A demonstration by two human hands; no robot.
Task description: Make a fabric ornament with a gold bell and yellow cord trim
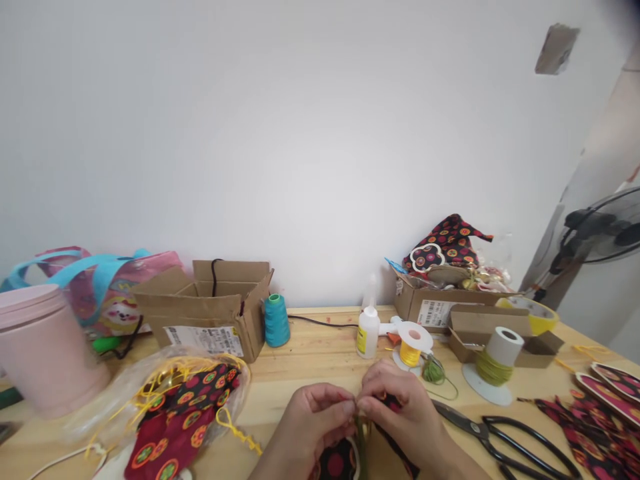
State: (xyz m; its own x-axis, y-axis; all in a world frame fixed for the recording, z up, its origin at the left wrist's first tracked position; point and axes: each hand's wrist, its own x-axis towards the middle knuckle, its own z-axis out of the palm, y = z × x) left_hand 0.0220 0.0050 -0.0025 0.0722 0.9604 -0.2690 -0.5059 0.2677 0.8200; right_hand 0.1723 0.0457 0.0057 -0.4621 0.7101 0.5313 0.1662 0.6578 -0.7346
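My left hand (320, 417) and my right hand (400, 403) meet at the fingertips, low in the middle of the head view. Both are closed in a pinch on a green cord (363, 450) that hangs down between them; the exact spot they grip is hidden by the fingers. Under my left hand shows a dark flower-patterned patch (337, 461) with a white edge. A dark patterned fabric strip (397, 450) runs out beneath my right palm. Just right of that hand lie black-handled scissors (484, 430).
Behind my hands stand a glue bottle (368, 333), a yellow cord spool (411, 350) and a green cord spool (495, 367). Cardboard boxes (215, 313) line the wall. Patterned fabric (185, 420) lies left, more fabric pieces (595, 427) right. A pink bucket (47, 353) stands far left.
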